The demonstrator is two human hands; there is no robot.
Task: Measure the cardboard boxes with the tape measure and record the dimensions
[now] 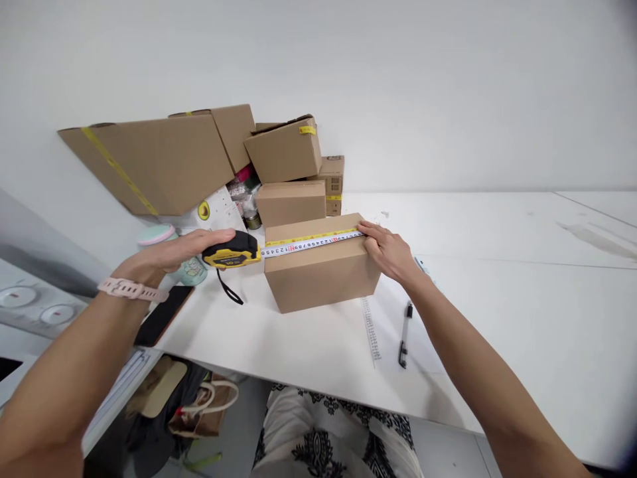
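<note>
My left hand [192,249] grips a black and yellow tape measure [231,252] just left of a closed cardboard box [323,279]. The pulled-out blade [303,244] lies across the top of the box, beside a strip of yellow tape [283,241]. At the box's right end, my right hand [385,247] pinches the far end of the blade against the top edge. My fingers hide the blade's tip. A black wrist strap [229,291] dangles from the tape measure onto the white table [223,338].
Several cardboard boxes [291,202] are stacked against the wall behind. A spiral notebook [393,325] with a black pen [405,335] lies at right. Near my left forearm are a phone [164,315] and a mint-green cup [193,271]. Bags [204,411] sit below the table edge.
</note>
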